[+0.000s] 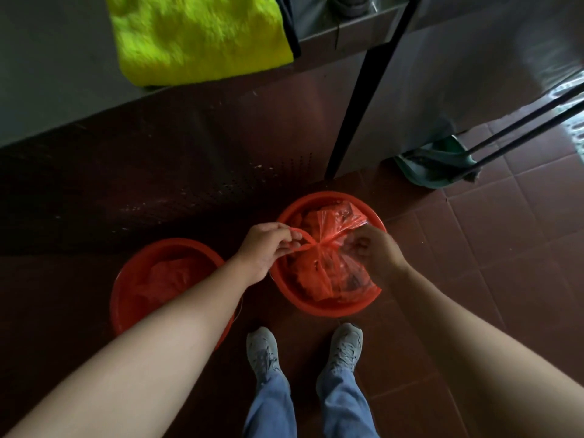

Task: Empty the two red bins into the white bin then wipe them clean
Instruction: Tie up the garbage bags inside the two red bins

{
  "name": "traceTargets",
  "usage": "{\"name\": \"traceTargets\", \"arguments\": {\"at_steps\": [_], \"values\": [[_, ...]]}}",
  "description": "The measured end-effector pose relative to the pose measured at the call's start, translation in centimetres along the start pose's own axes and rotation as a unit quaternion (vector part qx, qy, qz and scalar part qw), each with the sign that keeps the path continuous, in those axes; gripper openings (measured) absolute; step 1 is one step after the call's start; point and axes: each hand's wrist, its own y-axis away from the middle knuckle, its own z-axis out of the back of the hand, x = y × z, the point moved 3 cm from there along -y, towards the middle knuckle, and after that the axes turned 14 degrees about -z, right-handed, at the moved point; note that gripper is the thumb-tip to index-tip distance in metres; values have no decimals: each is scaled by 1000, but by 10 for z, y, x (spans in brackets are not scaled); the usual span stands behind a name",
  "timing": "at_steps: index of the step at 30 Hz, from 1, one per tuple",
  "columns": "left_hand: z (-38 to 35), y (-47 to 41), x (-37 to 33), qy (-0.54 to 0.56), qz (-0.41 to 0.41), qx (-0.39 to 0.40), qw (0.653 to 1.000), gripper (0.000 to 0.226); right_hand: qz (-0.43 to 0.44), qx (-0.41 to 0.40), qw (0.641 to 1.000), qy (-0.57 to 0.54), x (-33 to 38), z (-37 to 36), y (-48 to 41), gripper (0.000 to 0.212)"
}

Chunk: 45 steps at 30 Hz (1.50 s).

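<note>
Directly below you, your left hand (267,245) pinches a loop of the red bag (316,273) sitting in the right red bin (328,307) on the floor. Your right hand (376,248), fingers curled, grips the bag's other side. A second red bin (177,241) stands just left.

The left bin (124,279) and right bin (328,308) are showing red, the bag (319,276) translucent red; the cloth (199,36) is glowing yellow-green, the floor (505,248) showing reddish-brown square tiles.
</note>
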Motion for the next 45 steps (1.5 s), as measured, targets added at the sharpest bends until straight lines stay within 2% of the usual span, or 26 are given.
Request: {"name": "traceTargets", "arguments": {"at_steps": [3,5,7,9,12,15,18,20,22,24,27,28,29,31,32,34,36,39,42,45], "values": [[-6,4,-2,38,55,23,998,27,19,24,988,151,-1,-17,10,32],[-9,6,-3,15,73,41,996,30,38,24,954,296,-2,-22,15,41],[-11,7,-3,-2,89,60,994,27,61,33,913,403,-3,-28,17,40],[-14,7,-2,-17,103,68,992,17,72,39,892,445,-3,-33,16,44],[-17,8,1,-69,117,78,988,10,73,35,871,484,-6,-40,13,62],[-22,9,3,-106,118,79,984,27,73,45,872,482,-9,-43,8,65],[-25,8,6,-100,125,59,985,41,83,42,868,488,-12,-47,3,54],[-27,8,7,-121,113,53,985,26,109,17,848,518,-12,-49,3,48],[-25,5,9,-165,90,40,981,6,146,-9,812,566,-12,-48,2,40],[-18,0,9,-263,48,32,963,9,165,-23,790,590,-12,-44,-1,33],[0,-8,-1,-472,-14,17,881,26,135,-72,791,593,-9,-29,-9,9],[7,-11,-4,-509,-18,3,860,28,115,-98,791,592,-7,-22,-11,4],[13,-13,-6,-526,-18,-11,850,29,98,-121,793,589,-6,-15,-14,9],[22,-17,-5,-535,-11,-38,844,29,70,-159,816,551,-4,-4,-18,15],[24,-18,-5,-537,-10,-52,842,28,56,-177,844,503,-3,0,-18,17],[27,-19,-3,-545,-12,-80,835,22,20,-220,914,341,-2,6,-18,19],[28,-18,-1,-553,-13,-97,828,19,-40,-251,949,188,-4,11,-15,14],[28,-16,0,-546,-10,-99,832,18,-109,-247,962,46,-7,13,-12,5],[30,-15,0,-546,-11,-86,833,16,-165,-206,960,-97,-9,13,-13,23],[37,-11,8,-532,-4,-82,843,6,-232,-184,935,-196,-17,19,-14,36]]}}
